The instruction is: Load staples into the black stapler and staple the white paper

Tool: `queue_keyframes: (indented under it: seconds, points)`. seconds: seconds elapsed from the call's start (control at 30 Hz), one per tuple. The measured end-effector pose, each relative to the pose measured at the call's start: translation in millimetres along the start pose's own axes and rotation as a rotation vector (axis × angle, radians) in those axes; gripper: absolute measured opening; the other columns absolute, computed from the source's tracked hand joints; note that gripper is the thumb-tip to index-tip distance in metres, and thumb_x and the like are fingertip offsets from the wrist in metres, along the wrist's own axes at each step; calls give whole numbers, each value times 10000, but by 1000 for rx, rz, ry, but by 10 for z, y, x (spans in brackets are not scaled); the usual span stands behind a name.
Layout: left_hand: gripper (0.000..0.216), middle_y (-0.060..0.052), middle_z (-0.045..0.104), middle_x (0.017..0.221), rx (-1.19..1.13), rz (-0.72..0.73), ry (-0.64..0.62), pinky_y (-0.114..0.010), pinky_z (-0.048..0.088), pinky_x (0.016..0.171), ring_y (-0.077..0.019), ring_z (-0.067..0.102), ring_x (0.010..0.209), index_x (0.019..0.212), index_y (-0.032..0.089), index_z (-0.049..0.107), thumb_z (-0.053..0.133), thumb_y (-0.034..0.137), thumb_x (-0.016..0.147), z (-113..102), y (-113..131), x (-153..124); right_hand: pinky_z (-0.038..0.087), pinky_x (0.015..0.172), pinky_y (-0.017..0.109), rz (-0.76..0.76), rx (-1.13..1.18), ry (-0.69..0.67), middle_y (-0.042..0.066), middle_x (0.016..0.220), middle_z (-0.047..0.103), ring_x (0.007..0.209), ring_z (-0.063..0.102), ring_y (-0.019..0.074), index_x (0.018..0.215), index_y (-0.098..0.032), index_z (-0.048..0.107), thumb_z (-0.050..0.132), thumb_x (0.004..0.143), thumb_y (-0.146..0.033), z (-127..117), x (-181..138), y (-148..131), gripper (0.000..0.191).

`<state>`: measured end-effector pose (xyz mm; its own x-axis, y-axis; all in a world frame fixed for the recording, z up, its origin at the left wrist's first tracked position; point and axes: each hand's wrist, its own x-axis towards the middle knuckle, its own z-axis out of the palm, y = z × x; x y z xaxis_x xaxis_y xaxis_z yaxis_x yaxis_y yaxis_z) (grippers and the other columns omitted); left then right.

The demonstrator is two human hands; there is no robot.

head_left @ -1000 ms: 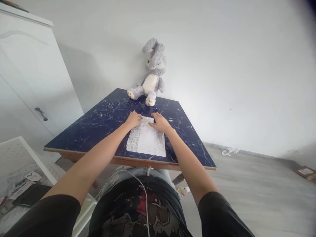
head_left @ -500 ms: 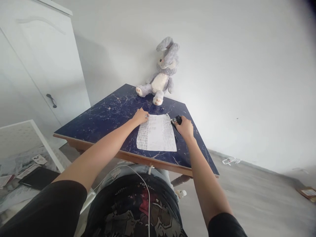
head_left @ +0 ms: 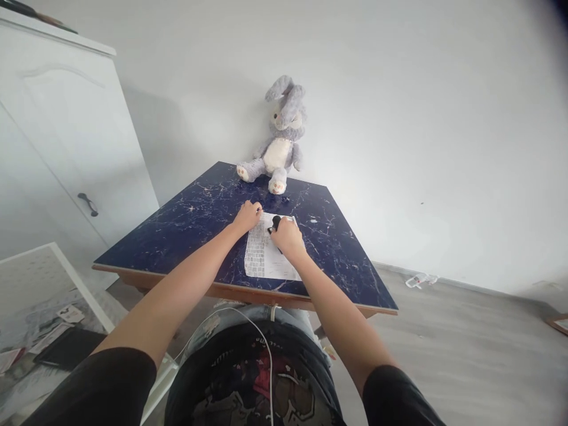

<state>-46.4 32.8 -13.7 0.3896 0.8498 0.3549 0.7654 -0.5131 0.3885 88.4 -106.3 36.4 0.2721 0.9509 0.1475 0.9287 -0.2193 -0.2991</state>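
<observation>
A white sheet of paper covered with grey printed marks lies on the blue marbled table. At its upper left corner, my left hand is closed with bent fingers, gripping the edge. My right hand is wrapped around a small black hand tool with a silver metal part, like a stapler. That tool is over the upper middle of the sheet, and my palm and fingers hide most of it. The right hand and forearm cover the sheet's right side.
A grey plush rabbit sits at the table's back edge against the wall. A white cabinet stands at left. Below it, a white-framed drawer or box holds papers. Clear plastic packaging lies on the floor at right.
My right hand has moved left with the black tool, from the sheet's upper right corner to over its upper middle. The left hand stays at the upper left corner. The view has shifted slightly.
</observation>
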Motion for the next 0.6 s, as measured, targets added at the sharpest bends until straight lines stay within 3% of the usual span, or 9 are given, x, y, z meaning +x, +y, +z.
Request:
queue_keyframes:
  seconds: [0.13, 0.27, 0.33, 0.4, 0.5, 0.53, 0.6]
  points:
    - [277, -163, 613, 1074, -40, -2, 28, -449, 448, 1079, -320, 578, 1166, 1165, 176, 709, 476, 257, 1039, -7, -4, -7, 563, 864, 458, 13, -7, -3, 231, 1171, 716, 1051, 727, 377, 1226, -122, 600, 564, 949, -248, 24, -82, 216, 306]
    - [261, -165, 595, 1093, -66, -40, 28, -443, 452, 1065, -324, 582, 1142, 1136, 178, 716, 502, 289, 1036, 9, 14, -22, 556, 878, 457, 105, -31, 33, 231, 1162, 716, 1076, 715, 373, 1217, -137, 620, 581, 954, -303, -97, -251, 716, 314]
    - [257, -160, 591, 1104, -87, -56, 30, -448, 449, 1068, -321, 585, 1135, 1131, 186, 717, 508, 302, 1036, 21, 21, -21, 548, 908, 452, 93, 26, 65, 226, 1167, 716, 1107, 698, 373, 1168, -139, 655, 641, 936, -414, -157, -254, 1009, 360]
    - [269, -155, 590, 1095, -106, -70, 33, -449, 450, 1069, -318, 585, 1134, 1125, 189, 715, 484, 301, 1046, 29, 11, -10, 555, 904, 433, 38, 219, 74, 204, 1157, 729, 1086, 702, 356, 1134, -142, 693, 654, 906, -603, -210, -160, 1273, 516]
    - [280, -144, 584, 1076, -128, -77, 27, -423, 461, 1059, -297, 604, 1097, 1106, 187, 714, 453, 275, 1053, 16, -55, 17, 558, 935, 414, -43, 533, 199, 159, 1232, 725, 1125, 694, 308, 1171, -172, 719, 379, 976, -753, -251, 126, 1548, 702]
    - [271, -140, 580, 1087, -132, -77, 24, -411, 466, 1052, -285, 616, 1070, 1098, 186, 714, 461, 269, 1049, 0, -92, 27, 535, 1006, 423, -94, 539, 235, 156, 1303, 703, 1196, 669, 301, 1178, -179, 726, 315, 1003, -729, -246, 241, 1599, 709]
    - [253, -140, 573, 1119, -132, -95, 34, -390, 473, 1041, -265, 633, 1032, 1074, 181, 718, 479, 252, 1037, -57, -181, 45, 425, 1170, 437, -214, 380, 172, 178, 1483, 602, 1376, 565, 307, 1226, -160, 725, 376, 1023, -640, -198, 462, 1639, 627]
